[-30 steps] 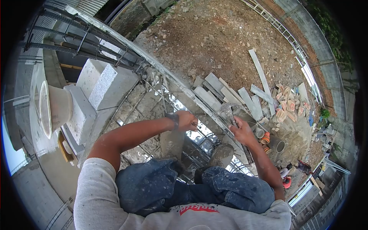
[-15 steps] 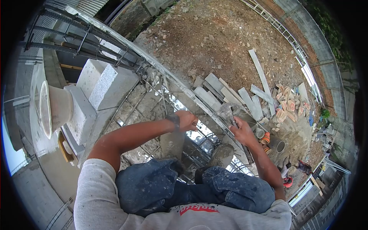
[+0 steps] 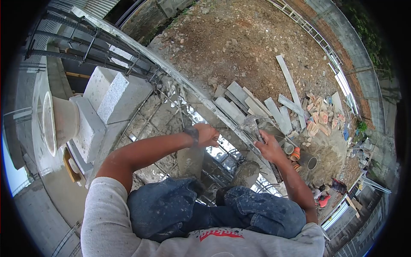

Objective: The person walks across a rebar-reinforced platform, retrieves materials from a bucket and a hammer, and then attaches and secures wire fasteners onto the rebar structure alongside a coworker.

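Observation:
My left hand (image 3: pixel 206 135) is closed, knuckles up, above the rebar mesh (image 3: pixel 150 118); whatever its fingers hold, if anything, is hidden. In my right hand (image 3: pixel 269 147) is the handle of what looks like a cement-coated trowel (image 3: pixel 249 123), its grey blade over the long form edge (image 3: pixel 214 107). Wet grey concrete surrounds the bars, and bright sheeting (image 3: pixel 229 156) shows between them. Below my knees are two grey, cement-covered shapes that look like my boots (image 3: pixel 246 173).
On the left stand light blocks (image 3: pixel 122 98), a pale bucket (image 3: pixel 64 122) and a wooden float (image 3: pixel 71 166). Thick rebar (image 3: pixel 85 40) juts out at upper left. Beyond the edge, lower down, lie boards (image 3: pixel 233 109), pipes (image 3: pixel 308 160) and rubble (image 3: pixel 321 113). Another person (image 3: pixel 319 192) is far below right.
The view has shifted very slightly. Both hands keep nearly the same position and grip. The distant person at lower right has moved a little.

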